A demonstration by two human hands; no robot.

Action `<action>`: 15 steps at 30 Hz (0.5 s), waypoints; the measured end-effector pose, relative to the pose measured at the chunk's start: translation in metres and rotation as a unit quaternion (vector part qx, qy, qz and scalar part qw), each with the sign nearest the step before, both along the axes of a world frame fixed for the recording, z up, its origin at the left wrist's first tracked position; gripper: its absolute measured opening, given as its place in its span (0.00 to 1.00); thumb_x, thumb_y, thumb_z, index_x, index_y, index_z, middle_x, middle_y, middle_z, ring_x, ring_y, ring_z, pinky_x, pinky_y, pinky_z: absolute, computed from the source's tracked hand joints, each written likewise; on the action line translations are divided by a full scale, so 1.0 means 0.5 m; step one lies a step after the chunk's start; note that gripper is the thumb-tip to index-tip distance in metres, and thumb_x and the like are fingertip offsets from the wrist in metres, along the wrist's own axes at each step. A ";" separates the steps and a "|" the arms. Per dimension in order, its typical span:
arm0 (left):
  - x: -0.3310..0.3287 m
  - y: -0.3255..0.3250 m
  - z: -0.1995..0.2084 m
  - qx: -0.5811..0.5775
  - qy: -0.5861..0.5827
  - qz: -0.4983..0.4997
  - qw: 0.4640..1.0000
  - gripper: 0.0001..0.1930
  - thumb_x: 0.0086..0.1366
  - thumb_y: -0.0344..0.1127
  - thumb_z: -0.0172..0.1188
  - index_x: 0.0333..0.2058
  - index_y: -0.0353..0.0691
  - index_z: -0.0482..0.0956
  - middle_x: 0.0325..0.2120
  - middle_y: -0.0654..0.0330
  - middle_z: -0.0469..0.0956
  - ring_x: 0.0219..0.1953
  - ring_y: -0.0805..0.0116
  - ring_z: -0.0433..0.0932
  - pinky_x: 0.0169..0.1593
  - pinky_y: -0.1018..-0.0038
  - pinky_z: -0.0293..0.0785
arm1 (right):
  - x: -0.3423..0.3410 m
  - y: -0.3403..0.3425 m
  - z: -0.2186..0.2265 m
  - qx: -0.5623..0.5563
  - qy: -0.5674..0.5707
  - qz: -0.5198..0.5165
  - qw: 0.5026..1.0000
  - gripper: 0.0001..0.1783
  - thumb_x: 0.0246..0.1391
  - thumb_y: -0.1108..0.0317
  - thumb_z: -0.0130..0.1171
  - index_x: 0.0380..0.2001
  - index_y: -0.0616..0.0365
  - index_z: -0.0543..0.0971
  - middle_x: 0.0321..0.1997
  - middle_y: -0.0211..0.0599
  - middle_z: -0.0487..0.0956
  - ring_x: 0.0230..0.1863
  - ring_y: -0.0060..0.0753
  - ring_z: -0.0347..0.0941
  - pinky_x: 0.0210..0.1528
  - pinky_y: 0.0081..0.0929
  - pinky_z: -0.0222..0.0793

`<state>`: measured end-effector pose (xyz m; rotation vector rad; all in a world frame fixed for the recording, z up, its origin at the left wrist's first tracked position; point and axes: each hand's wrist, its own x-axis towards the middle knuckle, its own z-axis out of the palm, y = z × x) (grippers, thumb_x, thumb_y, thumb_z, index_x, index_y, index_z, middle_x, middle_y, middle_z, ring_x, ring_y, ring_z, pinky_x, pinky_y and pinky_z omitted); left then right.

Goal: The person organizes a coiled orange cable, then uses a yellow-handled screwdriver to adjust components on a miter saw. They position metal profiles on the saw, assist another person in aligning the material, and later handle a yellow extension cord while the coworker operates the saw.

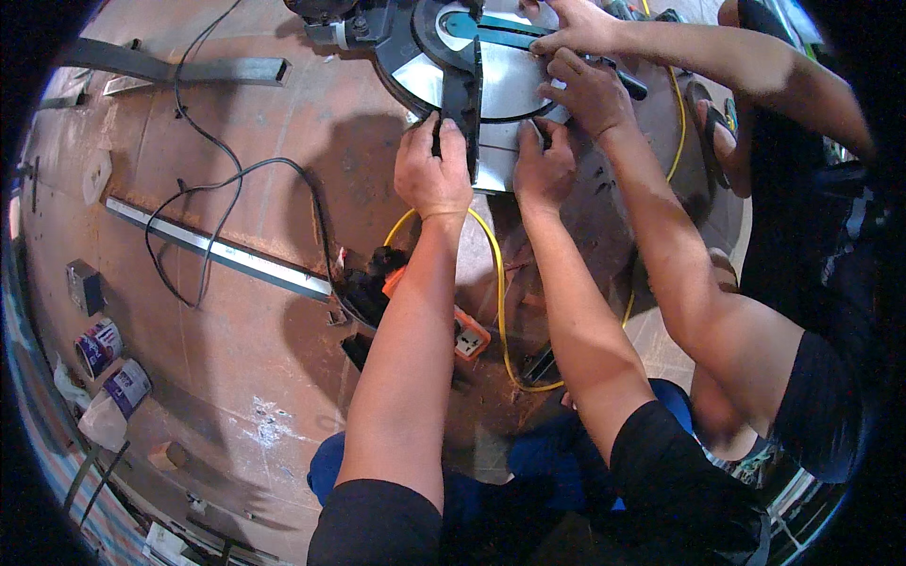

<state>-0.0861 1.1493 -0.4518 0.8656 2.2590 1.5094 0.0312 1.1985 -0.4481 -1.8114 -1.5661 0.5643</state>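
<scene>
A mitre saw (514,80) with a silver round table, a teal slot insert and black edges sits at the top of the view. My left hand (434,170) is closed round the near end of its long black bar, thumb on top. To the right, my right hand (545,165) pinches the near edge of the saw's base, with a dark part between thumb and fingers. A co-worker's hand (590,92) rests on the table's right side, just beyond my right hand. The co-worker's other hand (574,26) touches the teal insert farther back. My fingertips are partly hidden.
Below my wrists lie an orange power strip (470,335) and a looping yellow cable (500,283). On the left, a black cord (236,174) crosses a long metal bar (217,247). Metal tubing (226,72) lies farther back, and two labelled packages (121,391) near the left edge. The co-worker crouches on the right.
</scene>
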 end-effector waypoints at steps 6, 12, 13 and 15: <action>0.000 -0.001 0.002 -0.002 -0.002 0.002 1.000 0.20 0.67 0.45 0.58 0.46 0.34 0.85 0.41 0.45 0.84 0.46 0.48 0.82 0.52 0.62 0.75 | -0.004 0.001 0.003 0.024 -0.033 -0.002 0.999 0.19 0.58 0.57 0.62 0.46 0.58 0.81 0.50 0.51 0.83 0.52 0.53 0.79 0.56 0.44 0.71; 0.000 0.000 0.004 0.007 0.003 0.002 1.000 0.19 0.67 0.44 0.58 0.45 0.34 0.85 0.42 0.45 0.84 0.45 0.47 0.82 0.52 0.62 0.75 | -0.001 -0.007 0.003 0.007 0.014 -0.022 1.000 0.19 0.56 0.55 0.62 0.45 0.56 0.83 0.47 0.51 0.83 0.50 0.55 0.77 0.55 0.46 0.71; 0.000 0.000 0.003 0.017 0.009 0.002 1.000 0.19 0.67 0.44 0.58 0.45 0.33 0.85 0.41 0.46 0.84 0.45 0.47 0.82 0.52 0.62 0.75 | 0.000 -0.005 -0.001 0.026 0.002 -0.016 1.000 0.19 0.56 0.55 0.63 0.45 0.55 0.83 0.46 0.50 0.83 0.50 0.56 0.77 0.54 0.46 0.71; 0.000 0.000 0.002 0.025 0.018 0.002 1.000 0.19 0.67 0.44 0.58 0.45 0.33 0.85 0.41 0.46 0.84 0.45 0.48 0.83 0.52 0.62 0.75 | 0.004 -0.002 -0.009 0.060 -0.021 -0.009 0.998 0.18 0.55 0.55 0.63 0.44 0.54 0.84 0.46 0.49 0.83 0.49 0.57 0.78 0.54 0.46 0.71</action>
